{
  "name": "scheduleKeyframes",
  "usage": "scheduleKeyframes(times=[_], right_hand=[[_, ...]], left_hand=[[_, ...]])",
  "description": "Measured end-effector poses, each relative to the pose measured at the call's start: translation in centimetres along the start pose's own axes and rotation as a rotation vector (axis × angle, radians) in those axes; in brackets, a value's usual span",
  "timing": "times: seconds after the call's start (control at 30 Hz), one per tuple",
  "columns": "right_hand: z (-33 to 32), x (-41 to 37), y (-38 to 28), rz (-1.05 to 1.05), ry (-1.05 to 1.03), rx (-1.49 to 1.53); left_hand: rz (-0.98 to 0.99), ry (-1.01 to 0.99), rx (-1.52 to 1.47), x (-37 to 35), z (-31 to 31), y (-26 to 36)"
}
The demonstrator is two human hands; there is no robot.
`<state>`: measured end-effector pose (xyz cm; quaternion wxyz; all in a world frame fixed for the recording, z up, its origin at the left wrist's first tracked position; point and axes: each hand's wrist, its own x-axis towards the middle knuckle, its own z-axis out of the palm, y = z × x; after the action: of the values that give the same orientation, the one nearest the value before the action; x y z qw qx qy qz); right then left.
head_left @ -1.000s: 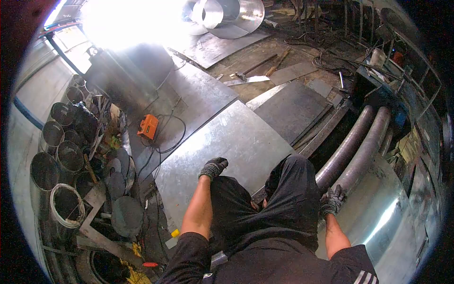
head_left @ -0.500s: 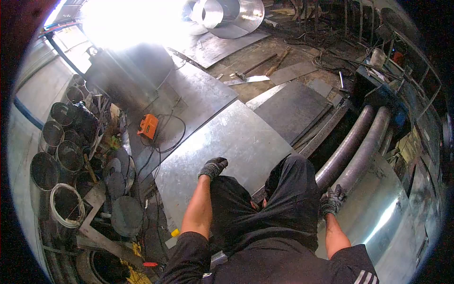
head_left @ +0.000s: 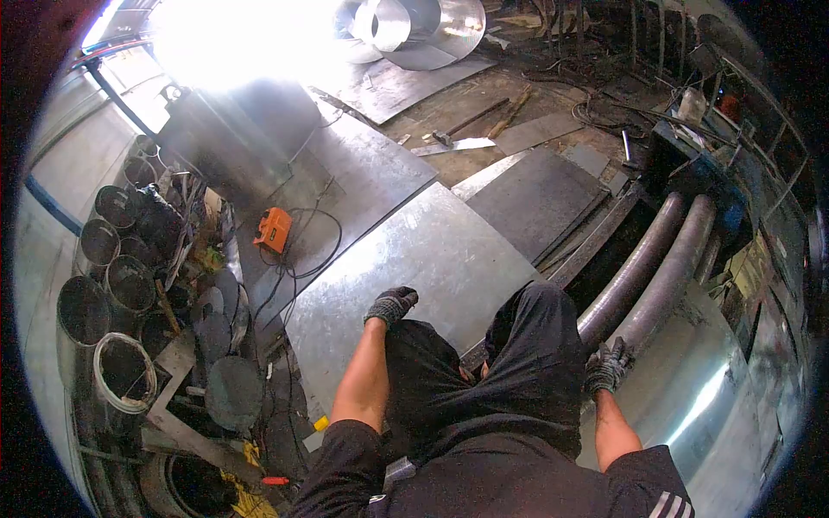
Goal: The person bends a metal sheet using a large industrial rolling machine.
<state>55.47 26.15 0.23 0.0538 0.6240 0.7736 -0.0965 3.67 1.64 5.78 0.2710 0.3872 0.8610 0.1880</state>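
Observation:
My left hand [head_left: 392, 306], in a grey knitted glove, rests by my left knee, over the big shiny metal sheet [head_left: 414, 250] in front of me. Its fingers are curled in and hold nothing visible. On my other side, my right hand [head_left: 608, 367], gloved the same way, has its fingers apart at the near end of a long metal roller [head_left: 663, 281]. A second roller [head_left: 635, 270] runs alongside it. Beside and below that hand lies another shiny metal sheet [head_left: 682, 388]. My dark trousers hide part of the first sheet.
An orange box [head_left: 274, 230] with black cables sits on a sheet to the left. Several round metal tubes [head_left: 84, 311] and discs [head_left: 233, 393] are stacked at far left. Darker plates [head_left: 535, 205] lie ahead, a hammer [head_left: 442, 138] beyond them. Rolled sheet metal [head_left: 456, 30] stands at the back.

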Motion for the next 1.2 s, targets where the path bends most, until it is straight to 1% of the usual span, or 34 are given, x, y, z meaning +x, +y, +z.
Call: scheduleKeyframes(times=[0.03, 0.07, 0.13, 0.23, 0.37, 0.4, 0.43, 0.47, 0.53, 0.57, 0.6, 0.63, 0.67, 0.7, 0.73, 0.77, 0.83, 0.87, 0.9, 0.93, 0.97, 1.0, 1.03, 1.07, 1.13, 1.2], right_hand=[[-0.4, 0.0, -0.1, 0.014, -0.119, -0.078], [0.4, 0.2, 0.2, 0.014, -0.119, -0.079], [2.2, 0.7, 0.8, -0.013, -0.052, -0.077], [2.3, 1.0, 1.2, -0.006, -0.077, -0.054], [-0.4, -0.1, -0.2, 0.012, -0.103, -0.054], [-1.3, -0.4, -0.7, 0.005, -0.127, -0.097], [-1.8, -0.5, -0.8, -0.002, -0.15, -0.14], [-0.7, -0.3, -0.4, -0.002, -0.151, -0.14], [1.9, 0.2, 0.6, -0.024, 0.064, -0.028], [0.2, -0.2, -0.1, -0.023, 0.063, -0.028], [-3.5, -1.2, -1.9, -0.041, -0.111, -0.155], [-5.5, -1.7, -2.8, -0.059, -0.285, -0.283], [-3.2, -0.9, -1.7, -0.058, -0.286, -0.283], [0.8, 0.3, -0.1, -0.037, -0.089, -0.161], [3.1, 0.9, 0.9, -0.014, 0.107, -0.038], [2.4, 0.5, 0.6, -0.011, 0.106, -0.037], [-0.7, -0.6, -0.8, -0.011, 0.03, -0.042], [-1.1, -0.6, -1.0, -0.008, 0.029, -0.041], [-1.4, -0.5, -1.0, -0.027, -0.024, -0.076], [-1.5, -0.6, -1.0, -0.046, -0.077, -0.111], [-0.2, -0.3, -0.5, -0.045, -0.079, -0.112], [1.6, 0.2, 0.2, -0.035, 0.043, -0.044], [2.7, 0.4, 0.7, -0.025, 0.165, 0.024], [1.7, 0.1, 0.4, -0.024, 0.164, 0.023], [-3.8, -1.6, -1.8, -0.057, -0.09, -0.112], [-4.5, -1.7, -2.2, -0.055, -0.1, -0.125]], left_hand=[[-0.047, -0.013, -0.029, -0.2, -0.1, 0.2], [-0.095, -0.027, -0.059, -0.4, -0.2, 0.6], [-0.097, -0.025, -0.096, -0.2, -0.1, 0.4], [-0.098, -0.022, -0.127, -0.1, 0.0, 0.2], [-0.09, -0.026, -0.153, 0.5, 0.6, -1.1], [-0.09, -0.027, -0.154, 0.3, 0.5, -0.8], [-0.095, -0.024, -0.149, 0.1, 0.3, -0.5], [-0.1, -0.021, -0.143, 0.0, 0.2, -0.2], [-0.098, -0.023, -0.123, 0.5, 0.5, -0.8], [-0.098, -0.025, -0.105, 0.8, 0.7, -1.2], [-0.097, -0.026, -0.104, 0.9, 0.8, -1.4], [-0.093, -0.023, -0.103, 0.9, 0.8, -1.5], [-0.09, -0.02, -0.103, 0.9, 0.9, -1.6], [-0.09, -0.021, -0.102, 0.9, 0.8, -1.4], [-0.092, -0.025, -0.087, 0.7, 0.7, -1.1], [-0.093, -0.029, -0.072, 0.7, 0.5, -0.8], [-0.105, -0.037, -0.092, 0.5, 0.3, -0.5], [-0.119, -0.043, -0.115, 0.4, 0.2, -0.3], [-0.119, -0.045, -0.114, 0.4, 0.1, -0.1], [-0.121, -0.063, -0.068, 0.5, -0.1, 0.1], [-0.124, -0.082, -0.024, 0.5, -0.2, 0.2], [-0.124, -0.085, -0.024, 0.5, 0.0, -0.1], [-0.079, -0.049, -0.035, 0.5, 0.3, -0.4], [-0.034, -0.013, -0.046, 0.6, 0.5, -0.8], [-0.034, -0.019, -0.061, 0.7, 0.5, -1.0], [-0.034, -0.027, -0.075, 0.6, 0.4, -0.8]])
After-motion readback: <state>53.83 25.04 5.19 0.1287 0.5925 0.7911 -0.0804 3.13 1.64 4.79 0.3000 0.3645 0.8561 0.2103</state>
